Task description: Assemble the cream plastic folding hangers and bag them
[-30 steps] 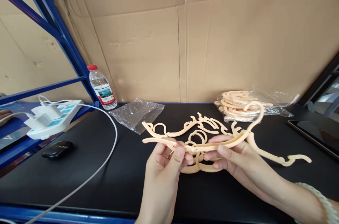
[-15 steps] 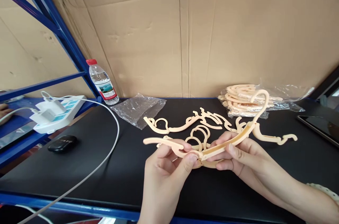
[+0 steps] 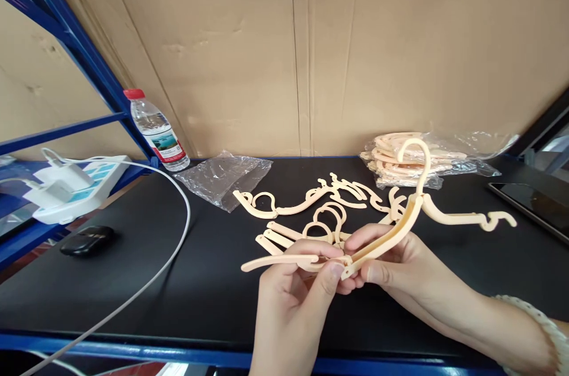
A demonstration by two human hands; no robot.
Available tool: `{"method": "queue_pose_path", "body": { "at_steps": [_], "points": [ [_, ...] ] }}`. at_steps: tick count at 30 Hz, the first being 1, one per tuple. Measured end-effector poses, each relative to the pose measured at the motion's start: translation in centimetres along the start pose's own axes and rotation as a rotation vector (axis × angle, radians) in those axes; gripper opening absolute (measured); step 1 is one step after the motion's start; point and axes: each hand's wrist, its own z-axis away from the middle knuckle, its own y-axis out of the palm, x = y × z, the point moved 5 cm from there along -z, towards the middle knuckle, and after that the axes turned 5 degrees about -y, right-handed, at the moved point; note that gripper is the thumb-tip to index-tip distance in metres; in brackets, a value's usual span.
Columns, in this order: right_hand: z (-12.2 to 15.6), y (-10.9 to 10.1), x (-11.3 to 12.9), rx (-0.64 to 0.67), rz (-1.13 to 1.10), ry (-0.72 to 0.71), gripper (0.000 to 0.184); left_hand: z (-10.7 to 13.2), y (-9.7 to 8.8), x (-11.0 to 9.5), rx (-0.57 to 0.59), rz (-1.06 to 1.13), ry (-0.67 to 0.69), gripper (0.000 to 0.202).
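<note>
My left hand pinches the left arm piece of a cream plastic hanger, thumb and fingers closed on it. My right hand grips the hooked hanger piece, whose hook rises up and whose far arm stretches right. The two pieces meet between my hands, just above the black tabletop. Several loose hanger parts lie on the table right behind my hands.
A bag of stacked hanger parts lies at the back right. A crumpled clear bag, a water bottle, a power strip with chargers, a white cable and a black mouse sit left. A tablet lies far right.
My hands have moved slightly nearer to me and lower in view. The hooked piece has tilted more steeply upward and the left arm piece now points flatter to the left.
</note>
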Motion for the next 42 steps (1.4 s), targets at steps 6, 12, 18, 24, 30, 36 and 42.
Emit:
{"method": "queue_pose_path", "body": {
  "at_steps": [6,12,18,24,30,36,42],
  "points": [
    [0.1,0.0,0.2,-0.024,0.1,-0.055,0.015,0.1,0.1,0.2,-0.05,-0.009,0.02,0.004],
    [0.2,-0.3,0.1,-0.11,0.126,-0.093,0.014,0.2,-0.9,0.2,-0.131,-0.043,0.022,0.006],
    [0.2,-0.4,-0.2,-0.148,0.096,-0.049,0.015,0.0,-0.9,0.4,-0.1,0.003,-0.004,0.008],
    [0.4,-0.3,-0.1,-0.14,0.134,-0.067,0.014,-0.1,-0.8,0.5,-0.069,0.11,-0.099,0.01],
    [0.4,-0.5,-0.3,-0.119,0.136,-0.077,0.016,0.0,-0.8,0.5,-0.065,0.174,-0.096,0.008],
    [0.5,-0.2,-0.1,-0.11,0.129,-0.07,0.017,0.0,-0.8,0.6,-0.059,0.202,-0.1,0.008],
    [0.4,-0.2,-0.2,-0.121,0.128,-0.063,0.015,0.0,-0.8,0.7,-0.038,0.223,-0.125,0.011]
  ]
}}
